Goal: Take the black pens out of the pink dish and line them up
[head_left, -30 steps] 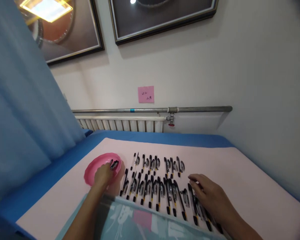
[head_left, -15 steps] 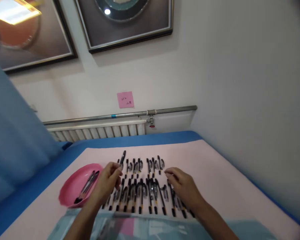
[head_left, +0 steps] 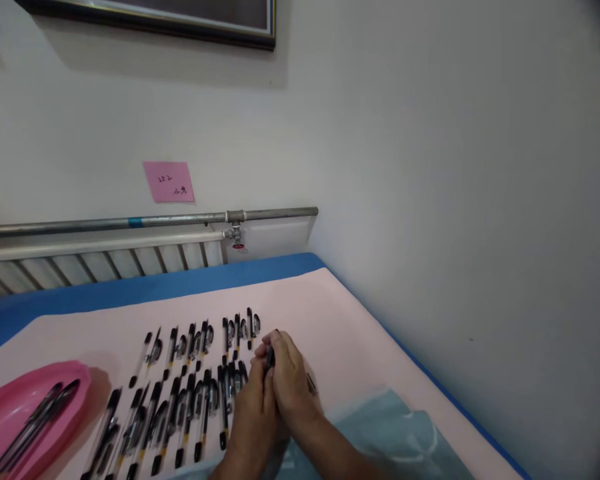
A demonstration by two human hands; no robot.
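Note:
My left hand [head_left: 254, 403] and my right hand [head_left: 291, 377] are pressed together over the near right of the table. Between their closed fingers sits a black pen [head_left: 270, 357], mostly hidden, so its ends cannot be made out. To the left, capless-looking barrels and black clip caps lie side by side in two rows: a far row of pens [head_left: 172, 353] and a near row of pens [head_left: 169, 420]. Under and right of my hands, another dark pen tip [head_left: 311, 383] peeks out. A pink dish [head_left: 75, 417] at the lower left bears a few pens [head_left: 37, 423].
Pale pink cloth [head_left: 300, 300] covers the blue table edge [head_left: 250, 265]. A teal cloth [head_left: 390, 433] lies along the front. Behind are a radiator [head_left: 100, 267] and a metal pipe [head_left: 190, 219]; a wall [head_left: 455, 233] rises at the right.
My hands, apart before, have come together around the black pen. The view has turned right and closer, so the dish and pens shift left.

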